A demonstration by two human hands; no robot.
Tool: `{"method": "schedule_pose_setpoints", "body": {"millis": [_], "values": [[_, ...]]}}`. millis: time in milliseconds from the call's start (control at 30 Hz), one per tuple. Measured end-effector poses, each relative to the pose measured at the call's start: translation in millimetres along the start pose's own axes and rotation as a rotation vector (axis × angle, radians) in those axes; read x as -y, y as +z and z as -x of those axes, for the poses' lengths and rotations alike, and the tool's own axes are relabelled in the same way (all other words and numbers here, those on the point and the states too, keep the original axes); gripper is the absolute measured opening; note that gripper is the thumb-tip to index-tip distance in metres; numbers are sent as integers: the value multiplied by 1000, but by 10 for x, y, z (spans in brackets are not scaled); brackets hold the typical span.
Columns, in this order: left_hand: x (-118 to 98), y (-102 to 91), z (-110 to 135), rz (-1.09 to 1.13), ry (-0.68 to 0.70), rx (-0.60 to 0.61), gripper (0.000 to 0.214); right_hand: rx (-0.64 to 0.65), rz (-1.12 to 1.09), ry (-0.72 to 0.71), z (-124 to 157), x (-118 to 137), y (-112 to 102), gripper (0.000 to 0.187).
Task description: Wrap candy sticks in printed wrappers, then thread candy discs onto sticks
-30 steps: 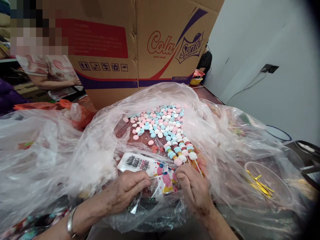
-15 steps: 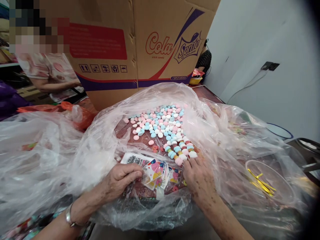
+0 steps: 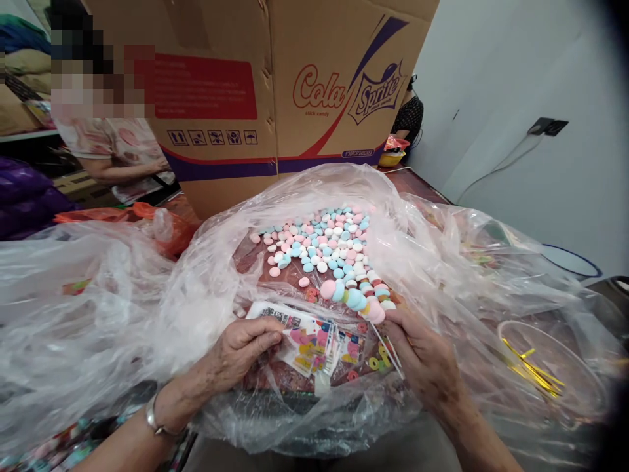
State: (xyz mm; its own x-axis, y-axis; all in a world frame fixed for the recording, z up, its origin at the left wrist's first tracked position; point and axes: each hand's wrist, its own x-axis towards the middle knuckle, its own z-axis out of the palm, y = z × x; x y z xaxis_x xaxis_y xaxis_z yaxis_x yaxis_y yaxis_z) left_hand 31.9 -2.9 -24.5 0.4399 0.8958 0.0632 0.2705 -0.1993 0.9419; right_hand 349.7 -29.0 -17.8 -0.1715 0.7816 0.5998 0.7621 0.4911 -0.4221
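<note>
My left hand (image 3: 248, 351) pinches the edge of a small clear candy bag (image 3: 307, 344) with a colourful print, between thumb and fingers. More printed bags (image 3: 268, 311) lie under it. My right hand (image 3: 425, 357) grips a candy skewer (image 3: 354, 299), whose pink and blue tablets point up and left; white sticks extend below its fingers. Beyond that hand, other candy skewers (image 3: 379, 286) lie side by side, partly covered. A loose heap of pink, blue and white candy tablets (image 3: 314, 246) spreads behind them. Several gummy rings (image 3: 381, 360) lie near the right hand.
Crumpled clear plastic sheeting (image 3: 191, 295) surrounds the candy. A tall cardboard box (image 3: 211, 92) stands behind it. Gold twist ties (image 3: 540, 377) lie on the right. One person (image 3: 128, 144) is at the back left, another (image 3: 411, 115) behind the box. An orange bag (image 3: 171, 239) sits left.
The right hand has lifted a candy skewer from the row and moved slightly right with it. My left hand keeps its pinch on the bag. The view has shifted a little.
</note>
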Motion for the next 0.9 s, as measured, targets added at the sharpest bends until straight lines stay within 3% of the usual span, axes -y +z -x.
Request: {"method": "schedule_pose_setpoints", "body": {"millis": [200, 500, 700, 900], "values": [[-29, -22, -32, 10, -13, 21, 24, 21, -30, -169, -36, 51, -234, 17], [-91, -42, -52, -80, -89, 102, 27, 56, 82, -306, -89, -49, -287, 22], [-191, -54, -93, -70, -115, 148, 25, 62, 94, -326, -113, -76, -329, 21], [-149, -68, -110, -35, -120, 209, 26, 22, 104, -305, -99, -103, -323, 19]]}}
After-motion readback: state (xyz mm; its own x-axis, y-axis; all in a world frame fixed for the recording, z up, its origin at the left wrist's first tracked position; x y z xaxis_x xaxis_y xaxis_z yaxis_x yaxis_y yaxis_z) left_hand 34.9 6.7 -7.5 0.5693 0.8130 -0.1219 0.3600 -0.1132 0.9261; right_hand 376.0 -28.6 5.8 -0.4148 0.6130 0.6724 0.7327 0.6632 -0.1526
